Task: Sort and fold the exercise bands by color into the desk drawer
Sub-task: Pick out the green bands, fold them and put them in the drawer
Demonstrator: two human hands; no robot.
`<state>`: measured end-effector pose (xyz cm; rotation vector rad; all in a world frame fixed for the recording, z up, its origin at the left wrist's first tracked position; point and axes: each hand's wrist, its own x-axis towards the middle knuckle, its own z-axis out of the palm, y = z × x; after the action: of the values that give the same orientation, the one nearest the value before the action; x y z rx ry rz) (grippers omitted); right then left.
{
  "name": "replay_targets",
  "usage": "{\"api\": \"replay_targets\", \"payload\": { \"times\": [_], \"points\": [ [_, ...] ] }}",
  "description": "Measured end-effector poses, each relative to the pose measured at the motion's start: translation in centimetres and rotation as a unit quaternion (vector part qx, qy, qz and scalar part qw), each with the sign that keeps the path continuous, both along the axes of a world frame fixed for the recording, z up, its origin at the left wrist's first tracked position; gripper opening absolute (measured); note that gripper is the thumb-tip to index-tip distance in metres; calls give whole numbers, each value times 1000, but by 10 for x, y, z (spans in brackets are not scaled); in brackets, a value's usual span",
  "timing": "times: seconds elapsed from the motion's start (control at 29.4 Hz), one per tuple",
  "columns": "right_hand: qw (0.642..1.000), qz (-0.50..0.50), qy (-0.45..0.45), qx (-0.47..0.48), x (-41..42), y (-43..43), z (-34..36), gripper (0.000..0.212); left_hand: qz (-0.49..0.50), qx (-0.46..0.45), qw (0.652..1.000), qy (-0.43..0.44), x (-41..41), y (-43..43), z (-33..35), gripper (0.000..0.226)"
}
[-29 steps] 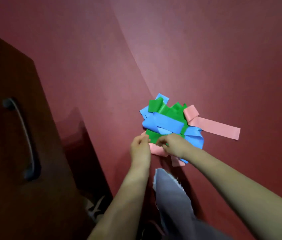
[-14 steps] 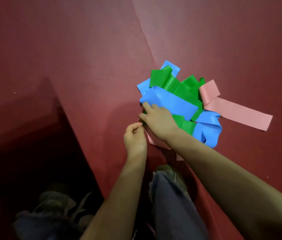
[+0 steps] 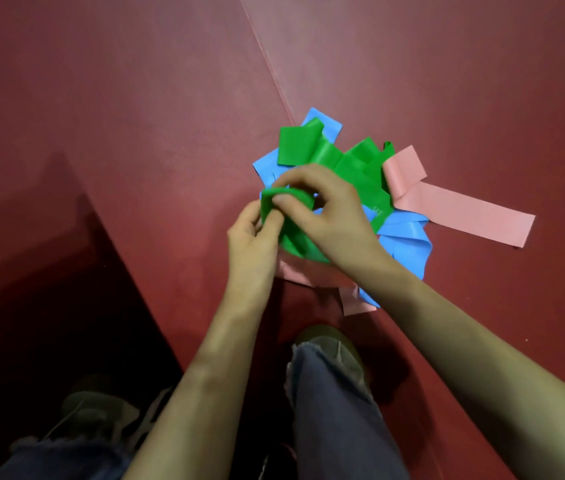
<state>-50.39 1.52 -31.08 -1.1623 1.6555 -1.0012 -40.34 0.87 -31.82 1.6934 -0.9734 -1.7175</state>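
Green band [image 3: 357, 168] crumpled over blue band [image 3: 409, 244].

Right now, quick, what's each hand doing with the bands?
Left hand: closed, pinching the folded end of the green flat elastic band.
Right hand: closed, pinching the same green band.

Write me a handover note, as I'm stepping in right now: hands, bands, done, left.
Left hand and right hand both pinch a looped end of the green band.
Blue band and pink band lie tangled with it on the red surface.
Done: nothing folded or sorted yet.
Left: free and fold each color, then stow in the drawer, which is not in view.
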Motion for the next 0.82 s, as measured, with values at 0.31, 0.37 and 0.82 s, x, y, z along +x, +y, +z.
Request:
{"api": "replay_targets", "payload": {
  "times": [0.31, 0.37, 0.82],
  "points": [
    [932, -115, -237, 250, -16, -2, -7, 22, 87, 37, 995, 11, -6, -25, 3, 23],
    [937, -76, -210, 268, -16, 8, -11, 35, 94, 48, 994, 24, -7, -30, 2, 24],
    [978, -169, -68, 103, -18, 18, 19, 14, 31, 22, 995, -97, -10, -15, -9, 38]
  ]
}}
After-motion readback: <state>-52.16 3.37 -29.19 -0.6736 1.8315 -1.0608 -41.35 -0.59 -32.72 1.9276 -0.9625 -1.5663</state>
